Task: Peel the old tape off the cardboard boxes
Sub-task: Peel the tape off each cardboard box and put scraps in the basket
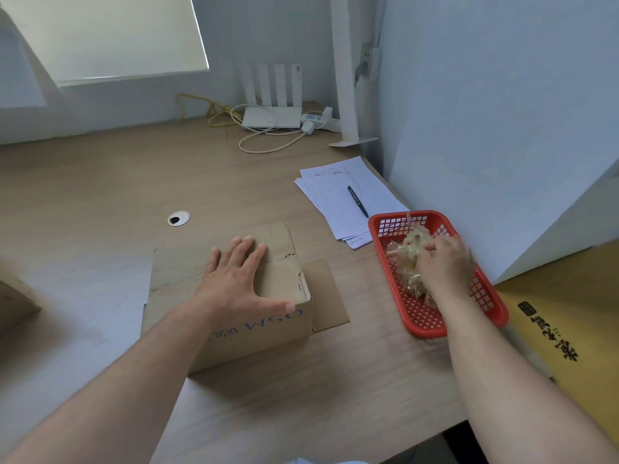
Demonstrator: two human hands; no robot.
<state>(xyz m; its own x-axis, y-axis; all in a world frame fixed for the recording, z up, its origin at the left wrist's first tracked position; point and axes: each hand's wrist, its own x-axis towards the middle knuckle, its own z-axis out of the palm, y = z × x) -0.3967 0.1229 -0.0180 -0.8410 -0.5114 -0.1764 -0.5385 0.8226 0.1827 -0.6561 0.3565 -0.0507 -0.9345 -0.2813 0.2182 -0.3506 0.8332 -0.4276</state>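
- Fingers (249,249) of the left hand (234,279) lie straight and spread, palm flat on top of the cardboard box (174,279), with the thumb stretched along its near top edge.
- The cardboard box sits on the wooden desk (100,195) in front of the person, top flaps closed; one side flap (328,293) lies flat on the desk to its right, and blue lettering shows on the near face.
- The right hand (445,262) reaches into the red basket (492,306) and rests on a wad of crumpled tape (412,252); its fingers are blurred, so whether they grip the wad or only touch it I cannot tell.
- The red basket stands just right of the box, apart from it.
- Behind the basket lies a stack of papers (335,195) with a black pen (357,201) on top.
- A white router (271,117) with cables sits at the far wall.
- A yellow carton (562,313) shows at the right edge.
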